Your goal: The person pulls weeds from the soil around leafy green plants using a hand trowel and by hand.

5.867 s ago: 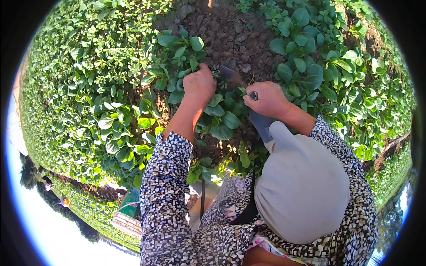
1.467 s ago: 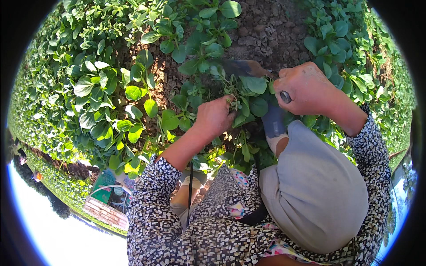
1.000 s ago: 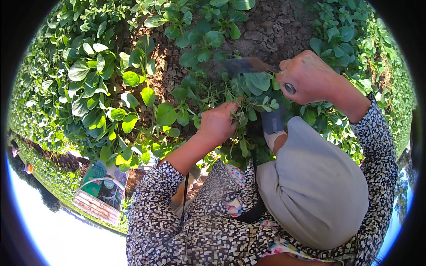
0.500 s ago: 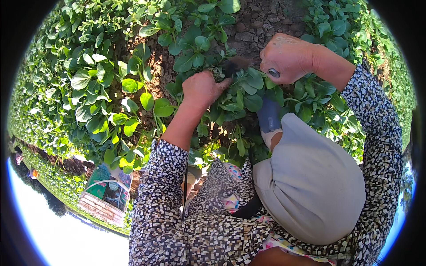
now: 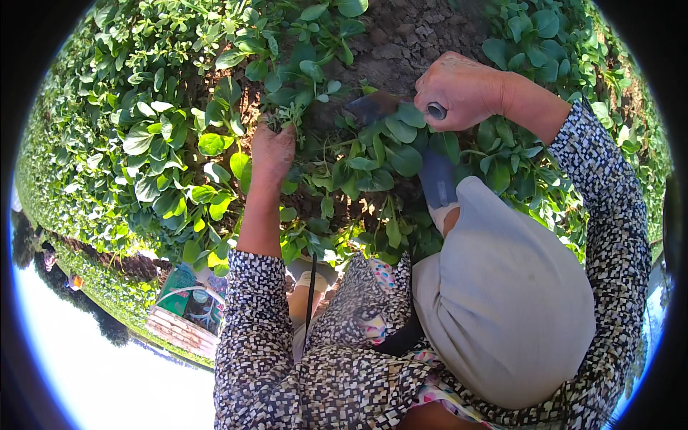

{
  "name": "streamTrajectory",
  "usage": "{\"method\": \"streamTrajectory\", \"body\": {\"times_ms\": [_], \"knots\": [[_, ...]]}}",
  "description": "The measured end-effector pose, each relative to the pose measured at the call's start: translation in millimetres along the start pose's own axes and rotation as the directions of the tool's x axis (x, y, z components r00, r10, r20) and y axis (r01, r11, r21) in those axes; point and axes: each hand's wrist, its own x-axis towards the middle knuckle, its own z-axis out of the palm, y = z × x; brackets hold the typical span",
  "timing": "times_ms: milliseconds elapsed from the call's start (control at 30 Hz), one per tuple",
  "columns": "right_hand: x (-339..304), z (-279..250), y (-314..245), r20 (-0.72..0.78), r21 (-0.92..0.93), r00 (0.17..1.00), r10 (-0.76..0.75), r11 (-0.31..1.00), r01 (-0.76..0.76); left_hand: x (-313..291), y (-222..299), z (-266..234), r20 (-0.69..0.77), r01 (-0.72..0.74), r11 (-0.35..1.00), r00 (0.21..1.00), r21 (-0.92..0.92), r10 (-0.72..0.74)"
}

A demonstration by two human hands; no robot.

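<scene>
Foliage (image 5: 107, 107), thick and bright green, covers the left side of the view. Lower down, a pale box (image 5: 183, 333) with a curved white handle is seen just beside the patterned left sleeve (image 5: 251, 315). Next comes the left hand (image 5: 272, 154), which is among the leaves; its grip is narrow, with thumb and fingers closed around a small-leaved sprig (image 5: 292, 118). Whether this sprig is rooted in the ground, one cannot tell.

Farther to the right, the dark blade of a hand tool (image 5: 369, 107) is near the soil (image 5: 408, 36), and just below it is a broad-leaved plant (image 5: 387, 154). Under these leaves, a blue-grey shoe (image 5: 437, 179) is partly visible. The right hand (image 5: 459, 92) makes a fist, and its grip is firmly around the handle of the tool, whose round end shows. Below this hand, a bent knee (image 5: 505, 294) in grey cloth takes much place. At the far right, the right sleeve (image 5: 616, 201) bends outward, beside more green rows.
</scene>
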Motion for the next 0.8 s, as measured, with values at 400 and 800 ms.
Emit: {"method": "streamTrajectory", "body": {"times_ms": [400,800], "knots": [[21.4,-4.0,-13.1,0.071,-0.085,0.997,-0.038,0.995,0.044,-18.9,19.3,35.8,0.321,-0.211,0.713,0.947,0.669,-0.02],[25.0,22.6,-33.8,-0.02,0.239,0.99,0.142,0.962,-0.133,-15.9,27.3,37.3,0.379,-0.225,0.652,0.92,0.724,-0.104]]}}
